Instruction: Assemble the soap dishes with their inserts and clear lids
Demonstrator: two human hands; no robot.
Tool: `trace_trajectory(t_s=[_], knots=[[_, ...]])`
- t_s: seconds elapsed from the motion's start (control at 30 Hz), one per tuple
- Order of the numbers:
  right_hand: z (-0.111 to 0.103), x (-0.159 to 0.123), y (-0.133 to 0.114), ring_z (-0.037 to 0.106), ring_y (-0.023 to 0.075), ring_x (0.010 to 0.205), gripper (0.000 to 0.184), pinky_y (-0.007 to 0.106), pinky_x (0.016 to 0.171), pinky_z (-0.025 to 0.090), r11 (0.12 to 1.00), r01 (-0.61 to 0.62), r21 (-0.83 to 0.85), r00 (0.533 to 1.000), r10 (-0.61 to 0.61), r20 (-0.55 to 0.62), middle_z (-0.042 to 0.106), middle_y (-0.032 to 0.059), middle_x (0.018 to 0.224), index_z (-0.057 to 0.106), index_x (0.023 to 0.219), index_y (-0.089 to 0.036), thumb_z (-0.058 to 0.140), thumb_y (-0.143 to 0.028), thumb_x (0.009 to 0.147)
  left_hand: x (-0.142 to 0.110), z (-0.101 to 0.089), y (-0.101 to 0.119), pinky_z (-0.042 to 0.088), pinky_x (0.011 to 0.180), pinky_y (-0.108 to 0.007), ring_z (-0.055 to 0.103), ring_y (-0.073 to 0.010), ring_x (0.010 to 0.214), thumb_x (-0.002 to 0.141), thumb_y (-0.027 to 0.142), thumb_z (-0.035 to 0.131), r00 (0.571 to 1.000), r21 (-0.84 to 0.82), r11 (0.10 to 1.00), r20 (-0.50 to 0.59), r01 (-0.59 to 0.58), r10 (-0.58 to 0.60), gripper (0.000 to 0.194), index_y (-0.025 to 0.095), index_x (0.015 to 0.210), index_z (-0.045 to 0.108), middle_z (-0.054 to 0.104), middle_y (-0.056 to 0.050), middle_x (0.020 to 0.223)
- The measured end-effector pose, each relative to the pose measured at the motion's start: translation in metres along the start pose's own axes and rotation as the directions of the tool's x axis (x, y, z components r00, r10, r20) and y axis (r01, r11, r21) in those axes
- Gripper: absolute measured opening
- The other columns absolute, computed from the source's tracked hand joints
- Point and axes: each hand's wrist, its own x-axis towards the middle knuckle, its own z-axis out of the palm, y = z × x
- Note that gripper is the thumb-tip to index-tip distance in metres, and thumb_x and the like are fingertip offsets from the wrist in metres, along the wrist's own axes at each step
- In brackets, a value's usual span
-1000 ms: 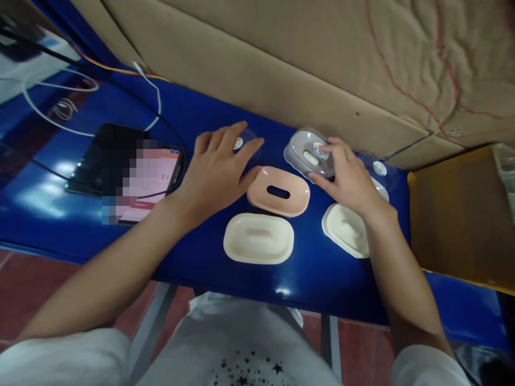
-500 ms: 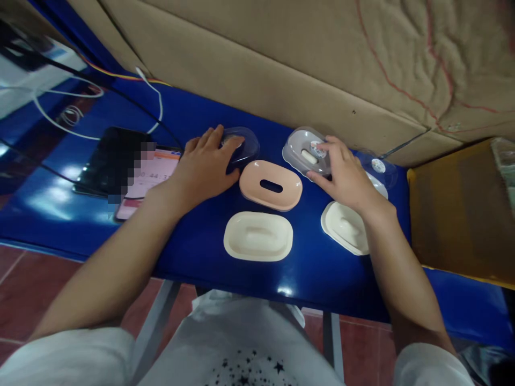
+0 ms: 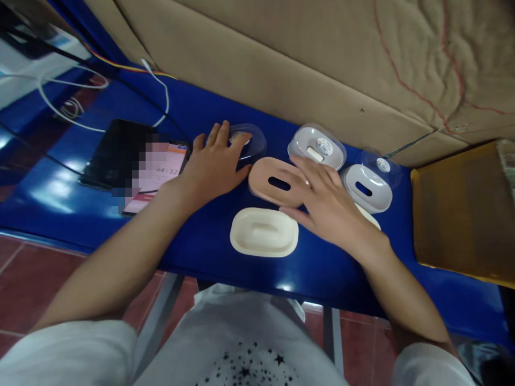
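Note:
My left hand (image 3: 219, 161) lies with spread fingers over a clear plastic lid (image 3: 255, 143) that has a round sticker, partly hidden under the fingers. Its thumb reaches to the left end of a peach oval soap-dish tray (image 3: 261, 179) with a slot in its middle. Over the right end of that tray is my right hand (image 3: 325, 198), fingers apart and slightly blurred; whether it touches the tray I cannot tell. Nearer me sits a cream oval base (image 3: 263, 244) with a raised middle. Another cream piece (image 3: 369, 217) is mostly hidden behind my right hand.
Behind my right hand stands a grey-white dish under a clear lid (image 3: 317, 147). To its right are a white slotted tray (image 3: 368, 187) and a clear lid (image 3: 380, 166). A phone (image 3: 161, 171), a black device (image 3: 115, 153), cables and a cardboard box (image 3: 462, 209) flank the blue table.
My right hand has left the clear-lidded dish and moved left and toward me, over the peach tray. The white slotted tray is now uncovered. My left hand stays on the clear lid.

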Motion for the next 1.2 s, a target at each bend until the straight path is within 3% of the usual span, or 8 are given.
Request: trace_trajectory(t_s=[0.13,0.3,0.5,0.63,0.8,0.87,1.0,1.2], knots=[[0.018,0.008,0.014,0.043,0.0401,0.159,0.069,0.066,0.125,0.035,0.997,-0.068,0.044,0.995,0.065,0.074,0.043,0.0207,0.173,0.041,0.166,-0.023,0.067,-0.038,0.104,0.001,0.003,0.001,0.026,0.128,-0.075,0.024,-0.0495,0.167,0.106,0.043,0.059,1.000,0.041,0.999,0.006,0.006,-0.006,0.070,0.021,0.169,0.038,0.024,-0.021,0.182],[0.015,0.008,0.020,0.052,0.0386,0.152,0.057,0.059,0.120,0.041,0.989,-0.061,0.137,0.998,0.063,-0.009,0.056,0.0178,0.164,0.058,0.148,-0.024,0.076,-0.035,0.096,0.004,-0.003,0.006,0.027,0.129,-0.072,0.023,-0.0479,0.168,0.106,0.043,0.060,0.997,0.084,0.995,0.049,0.055,-0.059,0.076,0.019,0.173,0.032,0.023,-0.025,0.181],[-0.001,-0.026,-0.010,0.049,0.0368,0.156,0.048,0.055,0.118,0.038,0.980,0.056,0.193,0.997,-0.043,-0.068,0.051,0.0184,0.168,0.059,0.145,-0.026,0.072,-0.041,0.101,-0.005,-0.009,0.021,0.021,0.129,-0.075,0.021,-0.0470,0.169,0.107,0.039,0.056,1.000,0.063,0.998,0.006,0.015,-0.015,0.070,0.019,0.171,0.037,0.021,-0.025,0.181],[0.018,-0.047,-0.033,0.053,0.0319,0.152,0.041,0.052,0.116,0.036,0.974,0.129,0.188,0.991,-0.120,-0.057,0.058,0.0132,0.164,0.063,0.144,-0.029,0.070,-0.038,0.105,-0.014,-0.015,0.036,0.021,0.132,-0.070,0.026,-0.0419,0.168,0.107,0.035,0.056,0.995,0.027,0.996,-0.036,-0.089,0.090,0.064,0.025,0.168,0.041,0.027,-0.020,0.181],[0.038,-0.055,-0.036,0.048,0.0320,0.157,0.039,0.055,0.122,0.033,0.981,0.144,0.131,0.989,-0.136,-0.064,0.060,0.0094,0.163,0.067,0.144,-0.032,0.069,-0.042,0.106,-0.014,-0.018,0.036,0.025,0.131,-0.070,0.035,-0.0420,0.164,0.105,0.031,0.060,0.981,-0.004,0.982,-0.044,-0.187,0.187,0.060,0.026,0.163,0.049,0.037,-0.019,0.177],[0.041,-0.057,-0.036,0.047,0.0332,0.157,0.040,0.056,0.125,0.032,0.980,0.178,0.087,0.982,-0.171,-0.083,0.062,0.0087,0.162,0.068,0.143,-0.031,0.070,-0.043,0.106,-0.016,-0.018,0.036,0.032,0.129,-0.067,0.041,-0.0405,0.161,0.106,0.030,0.059,0.958,-0.021,0.958,-0.036,-0.286,0.285,0.056,0.024,0.161,0.052,0.042,-0.019,0.174],[0.045,-0.062,-0.040,0.049,0.0342,0.155,0.043,0.056,0.127,0.032,0.967,0.248,-0.065,0.964,-0.253,-0.086,0.065,0.0078,0.158,0.068,0.146,-0.028,0.072,-0.032,0.104,-0.025,-0.018,0.045,0.043,0.124,-0.060,0.054,-0.0365,0.151,0.111,0.031,0.057,0.860,-0.049,0.859,-0.049,-0.509,0.507,0.047,0.021,0.157,0.057,0.051,-0.018,0.168],[0.041,-0.060,-0.034,0.062,0.0258,0.141,0.031,0.048,0.119,0.043,0.961,0.231,-0.155,0.957,-0.253,-0.144,0.078,0.0038,0.137,0.075,0.133,-0.027,0.065,-0.018,0.104,-0.030,-0.019,0.050,0.050,0.116,-0.056,0.065,-0.0347,0.138,0.112,0.032,0.055,0.820,-0.033,0.820,-0.067,-0.572,0.569,0.040,0.023,0.149,0.064,0.062,-0.015,0.158]])
